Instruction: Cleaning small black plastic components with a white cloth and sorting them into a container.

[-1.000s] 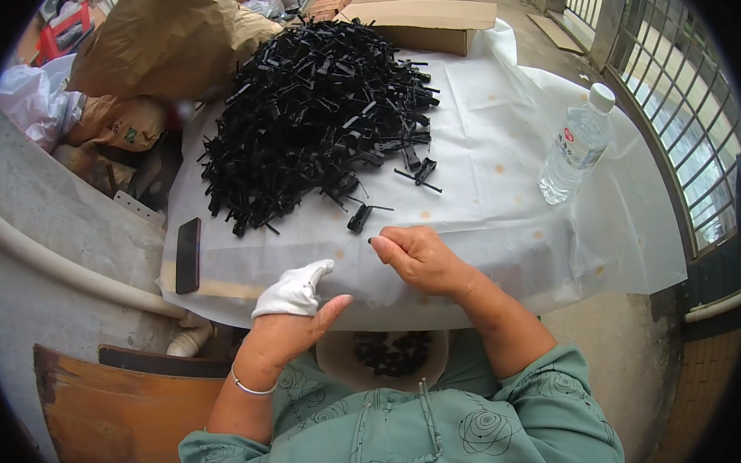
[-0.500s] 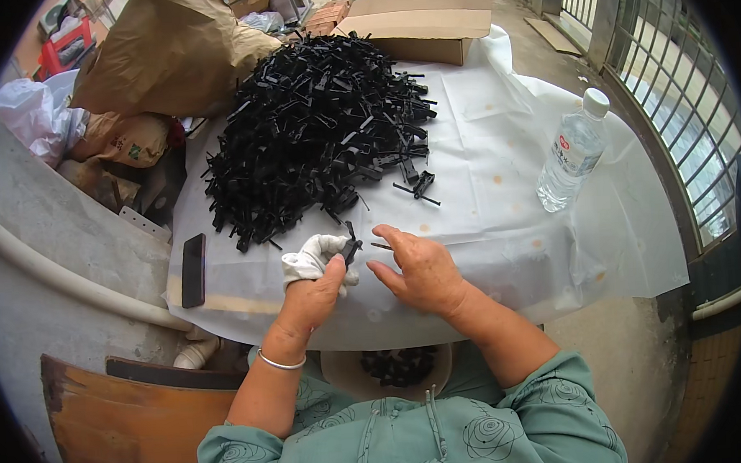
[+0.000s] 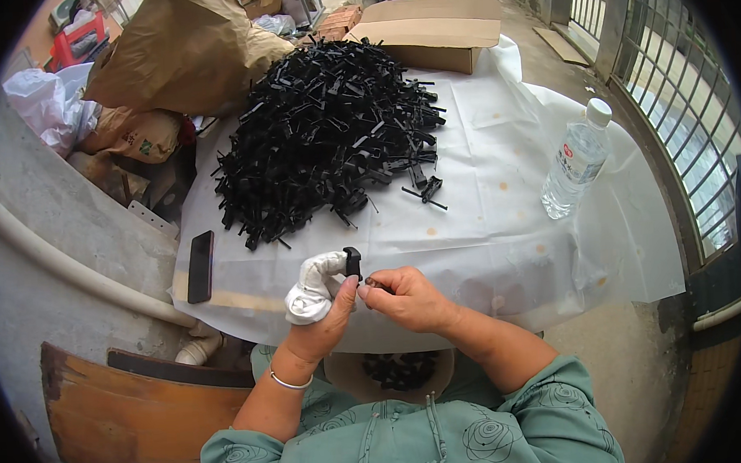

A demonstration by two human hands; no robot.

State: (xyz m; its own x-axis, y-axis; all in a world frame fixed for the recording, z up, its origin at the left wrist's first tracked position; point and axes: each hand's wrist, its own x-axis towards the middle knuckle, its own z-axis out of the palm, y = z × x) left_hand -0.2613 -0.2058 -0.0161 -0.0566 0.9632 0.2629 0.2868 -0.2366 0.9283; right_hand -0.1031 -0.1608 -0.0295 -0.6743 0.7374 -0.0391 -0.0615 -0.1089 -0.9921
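Observation:
My left hand (image 3: 319,297), with a white glove over its fingers and the thumb bare, grips a small black plastic part (image 3: 353,263) between thumb and fingers. Close against it, my bare right hand (image 3: 412,300) is closed in a pinch by the part's lower end; what sits between those fingertips is too small to make out. Beyond my hands rises a big heap of similar black plastic parts (image 3: 324,142) on the white-covered table (image 3: 479,226). One loose piece (image 3: 424,190) lies at the heap's right. In my lap, a pale bowl (image 3: 342,372) holds more black pieces (image 3: 399,369).
A dark phone (image 3: 200,266) lies at the table's left edge. On the right stands a clear water bottle (image 3: 576,160). An open cardboard box (image 3: 428,56) and a large brown paper bag (image 3: 181,57) are at the back. Beyond the table's right side is a barred fence (image 3: 682,98).
Both hands have drawn slightly nearer to me. The right hand has closed from spread fingers into a pinch and come up to the left hand. The black part has turned more upright.

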